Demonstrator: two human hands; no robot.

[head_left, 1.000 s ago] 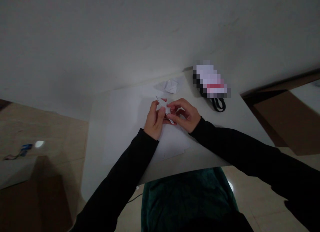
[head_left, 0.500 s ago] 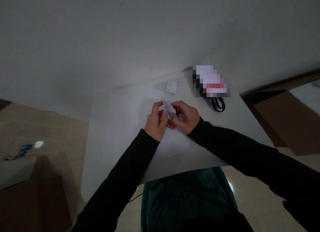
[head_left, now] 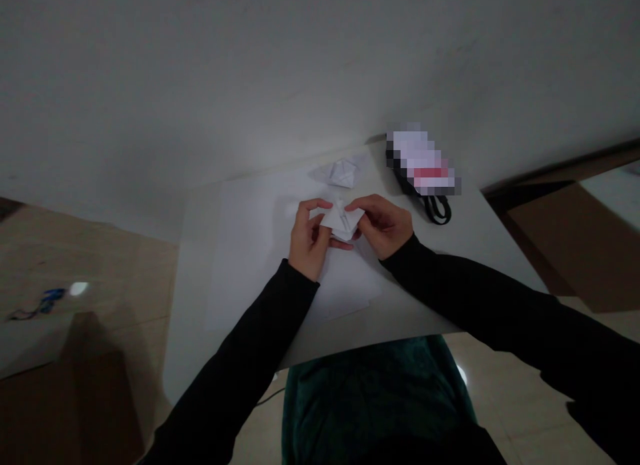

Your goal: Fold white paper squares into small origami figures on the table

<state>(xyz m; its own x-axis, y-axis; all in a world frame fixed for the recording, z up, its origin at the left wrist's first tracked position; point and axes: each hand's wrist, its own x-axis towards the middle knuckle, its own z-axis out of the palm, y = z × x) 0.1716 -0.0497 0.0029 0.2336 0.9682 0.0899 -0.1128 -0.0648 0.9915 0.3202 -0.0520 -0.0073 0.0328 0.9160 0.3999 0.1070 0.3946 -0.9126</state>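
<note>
A small folded white paper piece is held just above the white table between both hands. My left hand pinches its left side with thumb and fingers. Its right side is pinched by my right hand. The piece is spread flat and wide between them. Under the hands lie flat white sheets of paper. Both arms wear black sleeves.
Another folded white paper shape rests farther back on the table. A black object with a strap sits at the back right by the wall. A green cloth covers my lap at the table's near edge.
The paper piece was a narrow folded strip held edge-up; it is now opened out wide and flat. My hands have moved apart, the right one shifting right.
</note>
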